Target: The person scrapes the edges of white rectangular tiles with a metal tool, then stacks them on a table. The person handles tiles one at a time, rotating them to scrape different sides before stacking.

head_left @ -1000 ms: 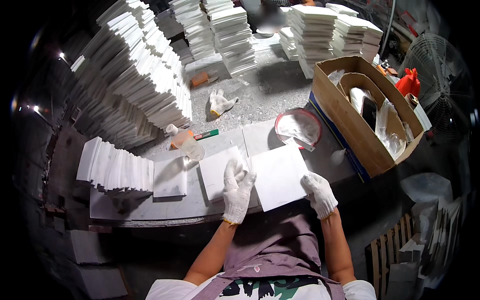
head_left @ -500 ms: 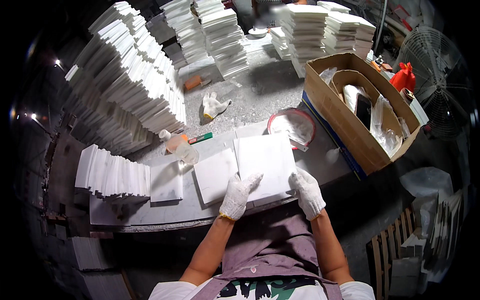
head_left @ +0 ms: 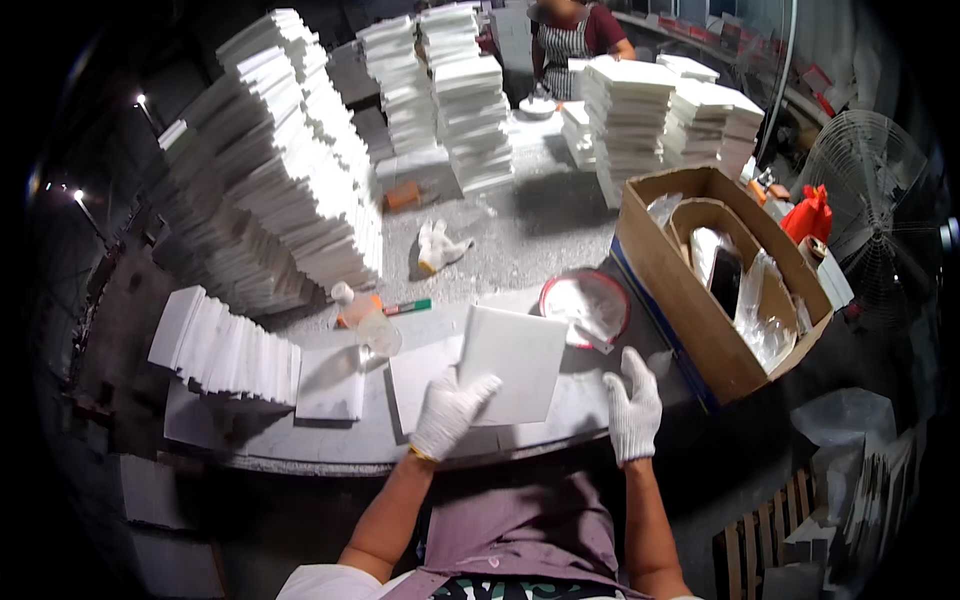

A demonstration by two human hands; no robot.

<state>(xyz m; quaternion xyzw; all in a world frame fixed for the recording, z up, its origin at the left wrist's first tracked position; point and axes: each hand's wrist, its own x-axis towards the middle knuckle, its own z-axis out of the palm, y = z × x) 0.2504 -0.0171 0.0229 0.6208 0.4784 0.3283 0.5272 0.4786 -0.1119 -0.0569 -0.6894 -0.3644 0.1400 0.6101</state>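
Observation:
My left hand [head_left: 452, 412], in a white knit glove, grips the lower left edge of a white square tile [head_left: 518, 362], thumb on top. That tile is tilted and overlaps a second white tile [head_left: 412, 372] lying flat on the table. My gloved right hand [head_left: 634, 408] is off the tile, to its right, with fingers apart and nothing in it. Just beyond the tile stands a red-rimmed bowl [head_left: 625, 300] of white paste, with a flat scraper [head_left: 592, 338] at its near side.
Tall stacks of white tiles [head_left: 300, 170] rise at the left and back. A row of tiles [head_left: 225, 345] leans at near left, by clear bottles [head_left: 378, 335]. A spare glove [head_left: 440, 247] lies mid-table. On the right are a cardboard box [head_left: 660, 270] and a fan [head_left: 868, 190]. A person [head_left: 575, 40] stands far back.
My right hand has let go of the tile and moved right, its fingers opening. The left hand keeps the tile, now tilted and shifted left. The view has tipped up, showing a person behind.

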